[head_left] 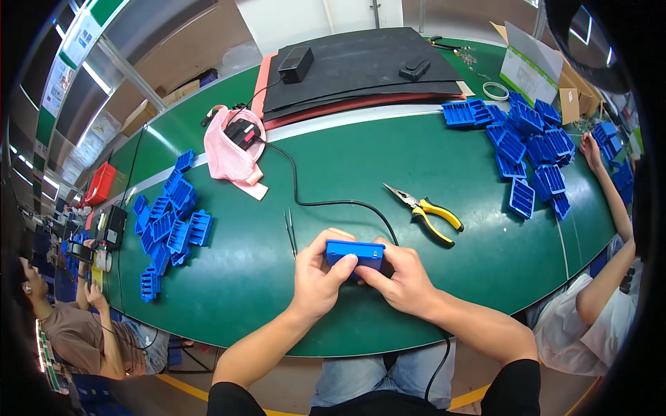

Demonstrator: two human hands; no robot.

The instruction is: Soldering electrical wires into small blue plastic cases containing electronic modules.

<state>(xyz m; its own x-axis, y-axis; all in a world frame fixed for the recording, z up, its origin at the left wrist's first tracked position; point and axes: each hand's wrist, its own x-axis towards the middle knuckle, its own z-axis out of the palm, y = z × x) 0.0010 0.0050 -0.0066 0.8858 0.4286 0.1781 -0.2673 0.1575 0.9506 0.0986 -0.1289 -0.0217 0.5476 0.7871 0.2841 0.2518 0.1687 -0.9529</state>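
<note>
Both my hands grip one blue plastic case [366,250] above the near middle of the green table. My left hand [320,272] wraps its left side, the thumb pressed on the near face. On the right side, my right hand [399,278] holds it with the thumb near its lower edge. Whatever lies under the case is hidden by my fingers. Metal tweezers [290,233] lie just left of my left hand. Beyond my right hand rest long-nose pliers [424,213] with yellow and black handles. A black cable [333,203] runs behind the case toward my right hand.
Piles of blue slotted cases lie at left [163,223] and right [525,139]. A pink cloth [230,152] with a black device stands behind, near stacked black sheets [361,76]. A co-worker's arm [610,184] reaches in at right; another person [83,333] sits at left.
</note>
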